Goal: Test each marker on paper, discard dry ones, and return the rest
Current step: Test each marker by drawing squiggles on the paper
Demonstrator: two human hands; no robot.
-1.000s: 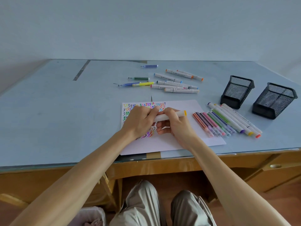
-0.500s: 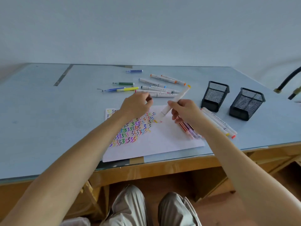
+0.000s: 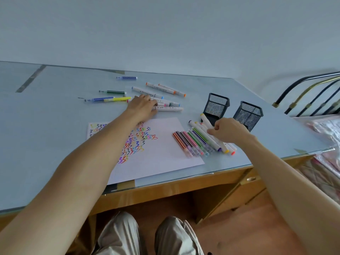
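Head view: the left hand (image 3: 142,105) has moved from the paper (image 3: 161,153) to the far markers (image 3: 168,108), fingers spread on them. The right hand (image 3: 227,130) now pinches a white marker (image 3: 207,122) onto the near row (image 3: 195,142) beside the holders (image 3: 218,103).

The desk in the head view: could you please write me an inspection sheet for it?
Surface: glass-topped desk, wooden front below.
Job's things: paper with coloured zigzags; sorted marker row at its right edge; loose markers behind it; two mesh pen cups.
Clutter: nothing seen.
Hands: left hand reaches onto the loose white markers, grip unclear; right hand pinches a yellow-capped marker over the row.
Cables: nothing seen.
Surroundings: plain wall; metal bed frame to the right.
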